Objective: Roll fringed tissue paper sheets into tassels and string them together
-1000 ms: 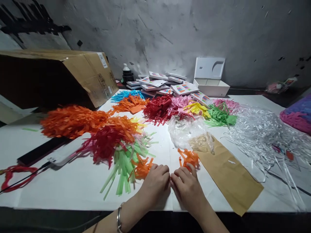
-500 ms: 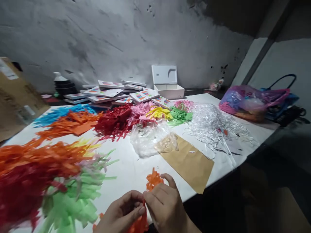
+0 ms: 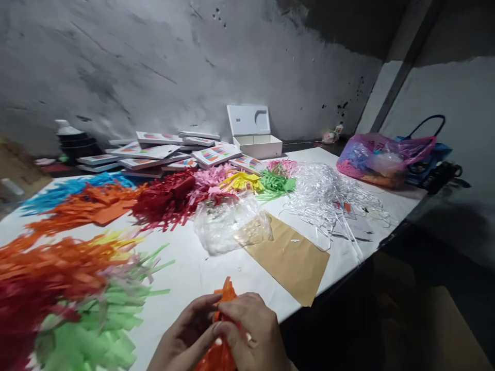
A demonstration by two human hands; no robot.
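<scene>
Low in the view, at the table's near edge, my left hand [image 3: 189,330] and my right hand [image 3: 251,324] meet around an orange paper tassel [image 3: 215,355]. Its strips stick out above my fingers and hang below them. Both hands are closed on it, left thumb and fingers pinching from the side, right fingers wrapped over the middle. The exact grip point is partly hidden by the right fingers. To the left lie piled orange fringed tassels [image 3: 58,263] and light green fringed paper [image 3: 88,330], with dark red ones among them.
A brown paper sheet [image 3: 290,257] and a crumpled clear plastic bag [image 3: 216,232] lie ahead. Behind are coloured tassel piles, stacked flat boxes [image 3: 154,149], and an open white box [image 3: 259,147]. White strings [image 3: 317,196] and a pink plastic bag [image 3: 371,159] are at right.
The camera view has shifted right, so things appear further left. My hands have closed together more around the orange tassel, and its top now looks narrower and gathered.
</scene>
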